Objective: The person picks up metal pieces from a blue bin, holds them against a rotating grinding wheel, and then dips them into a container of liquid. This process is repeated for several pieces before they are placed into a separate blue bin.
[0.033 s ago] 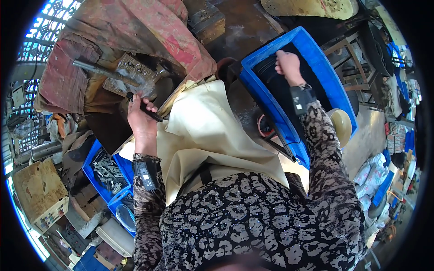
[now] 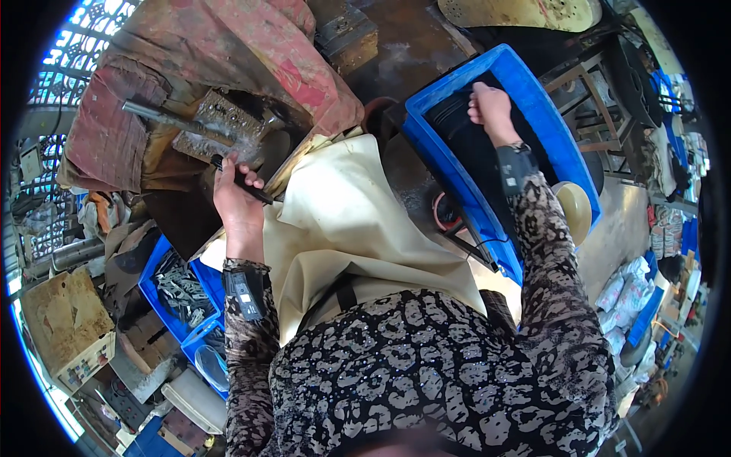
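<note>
My left hand (image 2: 237,206) is closed around a slim black rod-shaped piece (image 2: 251,190), which slants across the fingers beside a metal work block. Over on the right, my right hand (image 2: 493,113) is above the inside of a long blue crate (image 2: 499,57). Its fingers are curled together, and anything between them is hidden. Dark, thin pieces (image 2: 453,114) lie in the crate under that hand, too dark to make out one by one. A cream apron (image 2: 335,190) covers my lap between both arms.
A metal bar (image 2: 156,114) juts from the dusty work block (image 2: 217,122), with stained red cloth (image 2: 251,38) draped behind. Lower left, a blue bin (image 2: 152,278) holds several metal parts. A pale round bowl (image 2: 572,213) sits at the crate's right side, near a wooden frame (image 2: 609,114).
My right hand and forearm have shifted slightly to the right over the blue crate. The left hand keeps its hold on the black piece in almost the same place.
</note>
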The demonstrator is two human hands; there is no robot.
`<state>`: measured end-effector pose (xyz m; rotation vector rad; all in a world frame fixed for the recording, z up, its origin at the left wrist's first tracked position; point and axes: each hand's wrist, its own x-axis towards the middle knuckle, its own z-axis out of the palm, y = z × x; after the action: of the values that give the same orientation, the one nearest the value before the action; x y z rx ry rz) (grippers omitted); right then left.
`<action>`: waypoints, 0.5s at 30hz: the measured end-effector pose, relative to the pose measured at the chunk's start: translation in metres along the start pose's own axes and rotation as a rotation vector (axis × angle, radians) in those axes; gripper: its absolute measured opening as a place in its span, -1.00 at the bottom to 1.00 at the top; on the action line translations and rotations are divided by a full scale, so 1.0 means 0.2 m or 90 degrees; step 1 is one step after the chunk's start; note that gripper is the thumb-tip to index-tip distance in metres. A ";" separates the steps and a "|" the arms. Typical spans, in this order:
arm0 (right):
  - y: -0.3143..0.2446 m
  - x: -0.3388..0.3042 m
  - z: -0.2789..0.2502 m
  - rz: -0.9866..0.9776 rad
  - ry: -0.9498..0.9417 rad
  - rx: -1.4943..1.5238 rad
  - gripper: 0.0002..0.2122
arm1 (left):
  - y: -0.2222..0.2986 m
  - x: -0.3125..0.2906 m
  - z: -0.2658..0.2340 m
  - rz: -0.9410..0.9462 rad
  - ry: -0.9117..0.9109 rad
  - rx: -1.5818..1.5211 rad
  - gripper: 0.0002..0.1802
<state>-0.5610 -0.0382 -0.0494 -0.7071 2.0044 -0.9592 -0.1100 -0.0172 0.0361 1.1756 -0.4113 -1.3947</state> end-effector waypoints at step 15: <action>-0.20 -0.94 0.31 -0.274 -0.230 0.253 -0.89 | -0.11 -0.22 0.46 -0.190 -0.260 -0.067 -0.81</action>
<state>-0.4042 0.0549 0.0357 -1.0203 1.3182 -1.3236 -0.2070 -0.0085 0.0748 0.8877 -0.4522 -1.9034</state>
